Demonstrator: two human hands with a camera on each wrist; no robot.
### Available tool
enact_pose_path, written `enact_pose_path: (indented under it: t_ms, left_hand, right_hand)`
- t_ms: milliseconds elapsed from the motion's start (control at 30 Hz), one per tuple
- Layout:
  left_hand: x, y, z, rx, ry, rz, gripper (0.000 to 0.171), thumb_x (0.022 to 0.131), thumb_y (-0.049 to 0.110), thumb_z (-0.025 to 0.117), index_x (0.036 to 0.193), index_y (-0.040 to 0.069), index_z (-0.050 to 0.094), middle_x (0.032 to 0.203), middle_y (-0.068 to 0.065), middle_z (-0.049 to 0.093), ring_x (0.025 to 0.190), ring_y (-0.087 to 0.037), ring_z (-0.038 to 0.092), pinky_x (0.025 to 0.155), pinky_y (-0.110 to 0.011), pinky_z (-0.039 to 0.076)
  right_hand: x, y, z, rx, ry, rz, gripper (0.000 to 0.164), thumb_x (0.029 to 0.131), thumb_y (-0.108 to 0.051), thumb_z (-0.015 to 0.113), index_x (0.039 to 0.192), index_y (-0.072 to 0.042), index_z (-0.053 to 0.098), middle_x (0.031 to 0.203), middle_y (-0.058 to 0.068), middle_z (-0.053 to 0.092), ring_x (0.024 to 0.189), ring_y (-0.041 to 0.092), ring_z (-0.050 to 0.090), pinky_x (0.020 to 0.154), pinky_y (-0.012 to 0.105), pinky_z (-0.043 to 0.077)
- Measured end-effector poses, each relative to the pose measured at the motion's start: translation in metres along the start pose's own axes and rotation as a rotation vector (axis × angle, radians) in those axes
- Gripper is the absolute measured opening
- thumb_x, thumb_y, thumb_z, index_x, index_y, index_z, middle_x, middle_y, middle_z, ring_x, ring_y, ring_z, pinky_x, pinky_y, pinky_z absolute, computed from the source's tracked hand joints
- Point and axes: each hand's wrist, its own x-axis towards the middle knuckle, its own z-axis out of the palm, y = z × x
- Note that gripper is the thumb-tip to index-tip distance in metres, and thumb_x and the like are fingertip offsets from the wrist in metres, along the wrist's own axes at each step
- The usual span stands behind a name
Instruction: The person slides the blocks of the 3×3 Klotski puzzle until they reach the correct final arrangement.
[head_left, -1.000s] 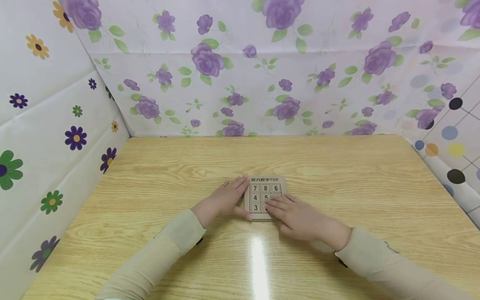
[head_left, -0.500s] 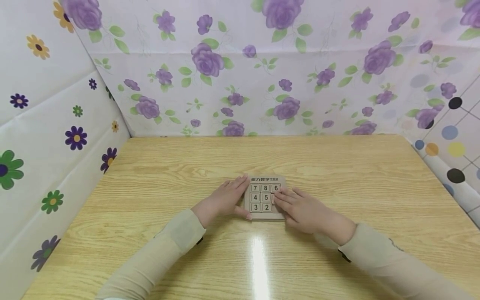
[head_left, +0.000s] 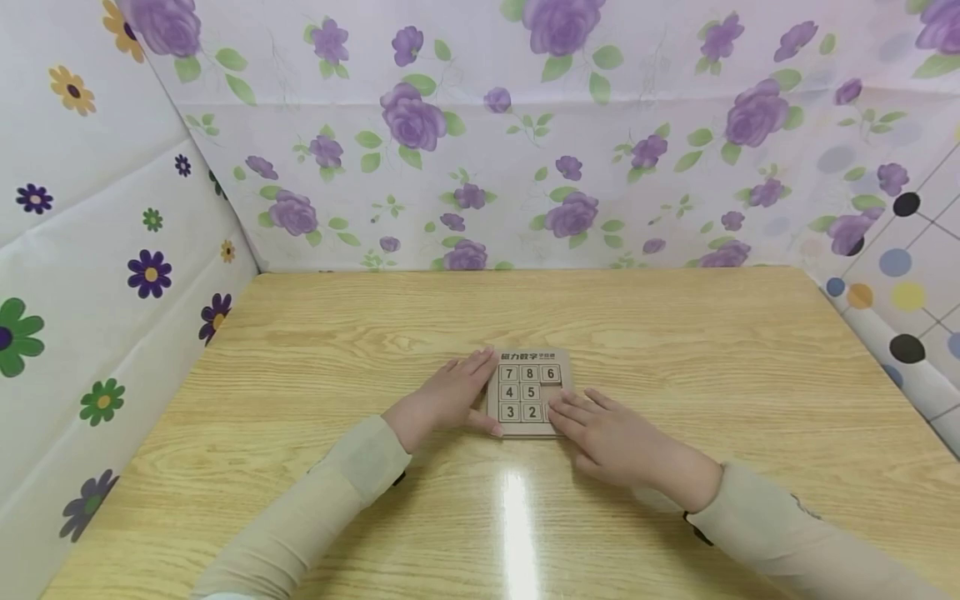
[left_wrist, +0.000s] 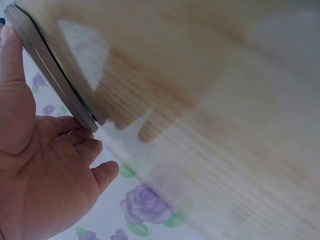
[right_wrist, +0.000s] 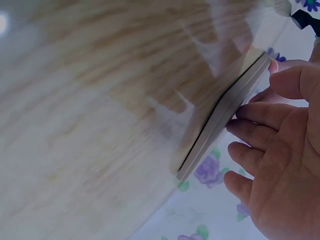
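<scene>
A square number slide puzzle [head_left: 517, 432] lies flat on the table, its tiles in a grid under a printed heading. Tiles 7, 8, 6 fill the top row; 4 and 5 stand left of a bare slot [head_left: 551, 390]; 3 and 2 lie below. My left hand [head_left: 446, 396] holds the puzzle's left edge, thumb by the near corner, fingers along the far part. With extended fingers, my right hand [head_left: 618, 437] touches the lower right tile, mostly covering it. Both wrist views show the puzzle's thin side, near the left fingers [left_wrist: 90, 147] and the right fingers [right_wrist: 255, 132].
The wooden table [head_left: 375, 333] has a glossy top with a bright reflection near the front. A floral cloth [head_left: 480, 150] hangs along the back, a flowered sheet [head_left: 97, 275] at the left and a dotted one [head_left: 900, 275] at the right.
My right fingers have moved from the lower middle tile to the right column, then toward me, baring a slot beside the 5. My left hand stays in place.
</scene>
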Motion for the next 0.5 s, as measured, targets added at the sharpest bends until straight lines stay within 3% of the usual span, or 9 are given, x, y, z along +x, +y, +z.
enact_pose_path:
  t_ms: [500]
  left_hand:
    - [0.001,-0.001,0.0,-0.002,0.007,0.011,0.113,0.073,0.061,0.069,0.153,0.005,0.011,0.16,-0.01,0.006,0.147,-0.025,0.009,0.12,-0.046,0.011]
  right_hand:
    - [0.028,0.028,-0.003,0.031,0.01,0.066,0.05,0.094,-0.019,0.047,0.139,0.002,0.045,0.146,0.018,0.042,0.138,0.036,0.034,0.115,0.054,0.024]
